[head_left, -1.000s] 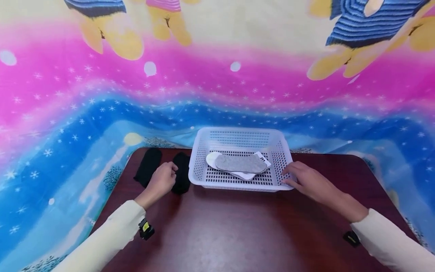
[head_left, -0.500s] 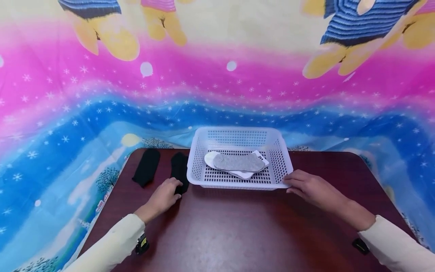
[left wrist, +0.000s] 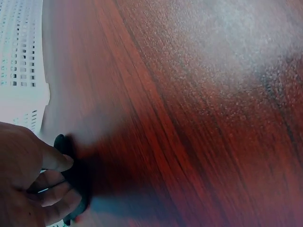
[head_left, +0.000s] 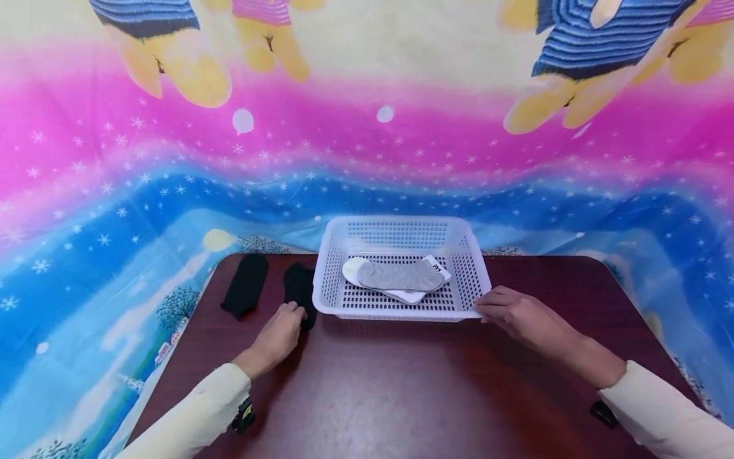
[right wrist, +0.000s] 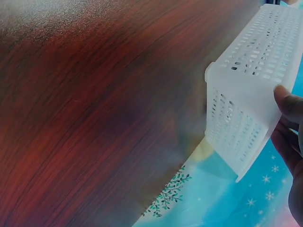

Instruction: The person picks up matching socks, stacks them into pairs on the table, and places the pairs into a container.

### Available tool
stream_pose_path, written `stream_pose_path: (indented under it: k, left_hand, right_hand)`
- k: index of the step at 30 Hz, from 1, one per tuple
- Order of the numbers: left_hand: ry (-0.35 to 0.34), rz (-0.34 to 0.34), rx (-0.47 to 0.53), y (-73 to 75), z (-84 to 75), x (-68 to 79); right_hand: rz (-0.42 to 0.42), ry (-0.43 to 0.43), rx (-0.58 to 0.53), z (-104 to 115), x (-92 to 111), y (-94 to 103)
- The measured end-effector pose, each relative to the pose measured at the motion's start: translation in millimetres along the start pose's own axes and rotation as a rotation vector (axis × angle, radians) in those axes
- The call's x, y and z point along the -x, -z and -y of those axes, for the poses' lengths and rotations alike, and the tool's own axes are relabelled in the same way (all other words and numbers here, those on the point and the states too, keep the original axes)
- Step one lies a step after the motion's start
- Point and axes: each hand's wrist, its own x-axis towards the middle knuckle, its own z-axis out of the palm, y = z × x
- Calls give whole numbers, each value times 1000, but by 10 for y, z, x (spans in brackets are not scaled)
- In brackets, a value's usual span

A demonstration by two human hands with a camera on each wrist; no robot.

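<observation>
My left hand (head_left: 279,333) pinches the near end of a black sock (head_left: 299,287) lying just left of the white plastic basket (head_left: 401,315). In the left wrist view, thumb and fingers close on the edge of the dark cloth (left wrist: 78,177). At the basket's near right corner, my right hand (head_left: 518,313) grips the rim, thumb on the outer wall in the right wrist view. Inside the basket a grey sock (head_left: 398,276) lies on top of a white sock (head_left: 353,270). Farther left, another black sock (head_left: 245,285) lies flat.
The dark red wooden table (head_left: 395,389) runs back to a patterned curtain (head_left: 367,146), which the basket's far side nearly meets. Black wrist devices, such as the left one (head_left: 243,415), sit under both cream sleeves.
My left hand has moved down from between the black socks to the near end of the right one and taken hold of it. The right hand has closed on the basket's corner.
</observation>
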Motion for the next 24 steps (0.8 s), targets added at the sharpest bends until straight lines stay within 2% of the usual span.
stream_pose_path:
  k: [5,10,15,24]
  left_hand:
    - [13,-8,25,-4,-10,9]
    - [48,21,59,-11,-71,57]
    - [63,55,94,-2,-200,120]
    - [68,48,201,19,-442,182]
  right_hand:
    - [-28,10,-9,6,-9,3]
    - [-32,7,11,19,5,-13]
    - [-44,18,33,35,23,-37]
    - [-114,34,27,59,63,-103]
